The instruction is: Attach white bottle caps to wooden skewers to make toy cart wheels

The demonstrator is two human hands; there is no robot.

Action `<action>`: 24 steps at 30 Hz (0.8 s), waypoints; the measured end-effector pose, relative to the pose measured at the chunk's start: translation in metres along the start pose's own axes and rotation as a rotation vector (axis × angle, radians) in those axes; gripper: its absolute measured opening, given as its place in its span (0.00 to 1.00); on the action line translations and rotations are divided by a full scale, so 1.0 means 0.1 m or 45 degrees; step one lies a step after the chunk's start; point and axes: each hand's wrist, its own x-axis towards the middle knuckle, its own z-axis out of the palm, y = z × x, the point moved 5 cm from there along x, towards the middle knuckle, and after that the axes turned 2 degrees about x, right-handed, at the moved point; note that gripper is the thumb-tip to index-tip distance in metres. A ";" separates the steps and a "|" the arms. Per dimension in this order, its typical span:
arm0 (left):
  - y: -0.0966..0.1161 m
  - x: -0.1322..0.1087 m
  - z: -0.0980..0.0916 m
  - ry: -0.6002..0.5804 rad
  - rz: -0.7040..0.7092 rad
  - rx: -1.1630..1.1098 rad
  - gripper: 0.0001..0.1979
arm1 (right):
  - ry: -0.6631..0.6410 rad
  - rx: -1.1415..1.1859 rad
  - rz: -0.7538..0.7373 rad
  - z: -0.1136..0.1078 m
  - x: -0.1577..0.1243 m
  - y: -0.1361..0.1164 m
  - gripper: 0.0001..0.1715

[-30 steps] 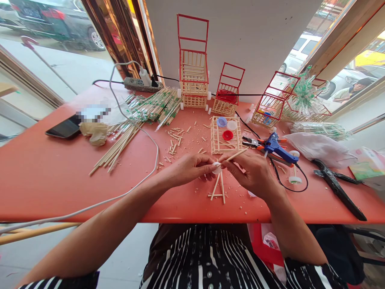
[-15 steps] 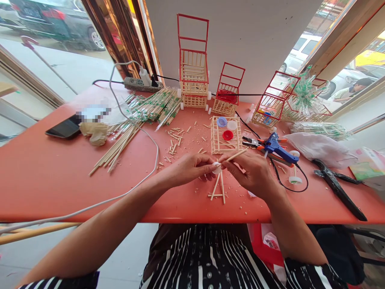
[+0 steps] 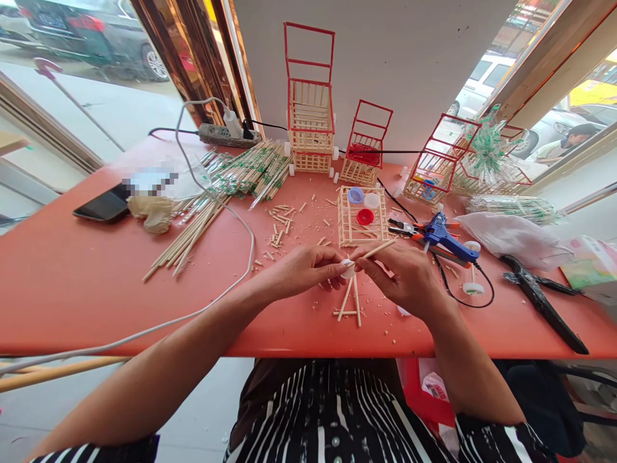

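Observation:
Near the middle of the red table, my left hand (image 3: 315, 270) pinches a small white cap (image 3: 347, 269). My right hand (image 3: 398, 273) grips a thin wooden stick (image 3: 379, 249), whose lower end touches the cap. Just beneath the hands, several short sticks (image 3: 357, 302) lie in a narrow A-like shape. Behind them stands a small stick crate (image 3: 342, 222) with a blue cap (image 3: 355, 195), a white cap (image 3: 371, 200) and a red cap (image 3: 365, 217) on it.
A blue glue gun (image 3: 446, 238) and pliers (image 3: 405, 227) lie at the right, with a black cutter (image 3: 544, 302) beyond. Stick carts (image 3: 311, 116) line the wall. Wrapped sticks (image 3: 250, 167), a phone (image 3: 102, 204) and a white cable (image 3: 251, 238) occupy the left.

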 end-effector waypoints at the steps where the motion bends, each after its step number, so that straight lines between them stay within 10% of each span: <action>1: 0.00 0.00 0.00 -0.001 0.003 0.003 0.28 | 0.000 -0.001 0.004 0.00 0.00 0.00 0.07; 24: 0.03 -0.01 0.02 -0.024 -0.006 -0.005 0.28 | -0.007 -0.005 0.004 0.01 0.00 0.01 0.09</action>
